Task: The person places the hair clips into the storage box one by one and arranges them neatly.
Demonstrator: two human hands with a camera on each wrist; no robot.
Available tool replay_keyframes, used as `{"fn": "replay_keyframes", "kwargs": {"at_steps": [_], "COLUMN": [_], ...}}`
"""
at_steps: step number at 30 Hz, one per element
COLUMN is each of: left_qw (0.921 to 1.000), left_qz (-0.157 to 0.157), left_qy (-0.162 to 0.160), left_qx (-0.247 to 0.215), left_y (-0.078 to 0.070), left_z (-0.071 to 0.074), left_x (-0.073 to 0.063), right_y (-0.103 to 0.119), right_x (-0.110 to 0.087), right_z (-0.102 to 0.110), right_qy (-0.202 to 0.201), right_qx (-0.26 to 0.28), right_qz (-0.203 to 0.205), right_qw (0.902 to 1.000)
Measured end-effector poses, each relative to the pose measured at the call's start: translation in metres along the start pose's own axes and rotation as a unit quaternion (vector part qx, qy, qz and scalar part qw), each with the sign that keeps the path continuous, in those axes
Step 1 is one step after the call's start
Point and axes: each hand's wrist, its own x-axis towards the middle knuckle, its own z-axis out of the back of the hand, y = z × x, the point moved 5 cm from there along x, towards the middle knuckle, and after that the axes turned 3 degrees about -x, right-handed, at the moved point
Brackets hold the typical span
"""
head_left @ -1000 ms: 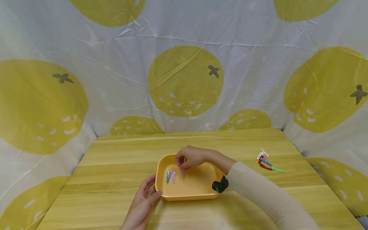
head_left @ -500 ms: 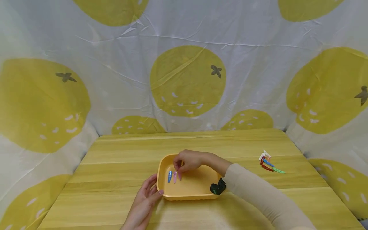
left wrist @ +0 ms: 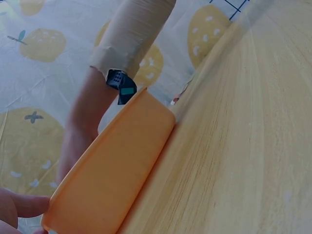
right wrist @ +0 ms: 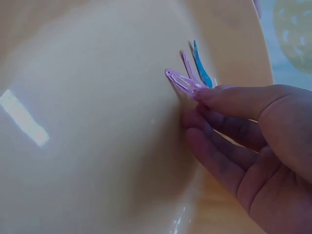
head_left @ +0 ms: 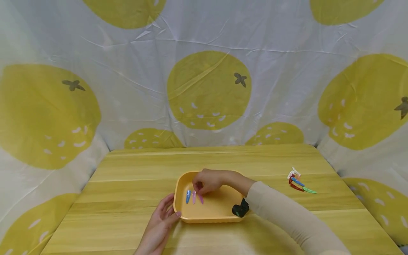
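As right hand (head_left: 209,181) pinches hairclip (right wrist: 183,84), tray (head_left: 220,209) beneath

Left hand (left wrist: 19,206) grips orange tray (left wrist: 117,161) — sleeved right arm (left wrist: 119,46) beyond.

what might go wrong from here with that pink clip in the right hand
The right hand pinches a pink hair clip by one end, so it might slip or twist on release. The other pink hair clip and the blue hair clip lie close by, so the hand could nudge them. The left hand grips the yellow tray at its side; a tug there could shift the clips inside.
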Motion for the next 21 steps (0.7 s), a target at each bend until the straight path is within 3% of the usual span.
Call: {"fn": "replay_keyframes", "kwargs": {"at_steps": [8,21], "left_qw": [1.0000,1.0000], "left_qz": [-0.002,-0.005], "left_qy": [0.000,-0.001], "left_qx": [-0.001,0.006], "left_y": [0.0010,0.0006], "left_z": [-0.0001,0.0005], "left_x": [-0.0005,-0.0003], "right_y": [0.0023,0.0097], "right_x": [0.0037,0.0046], "right_z": [-0.0055,-0.0031], "right_qy": [0.018,0.015], "right_qx": [-0.063,-0.091], "right_qz": [-0.011,-0.004], "right_qw": [0.9978,0.9958]}}
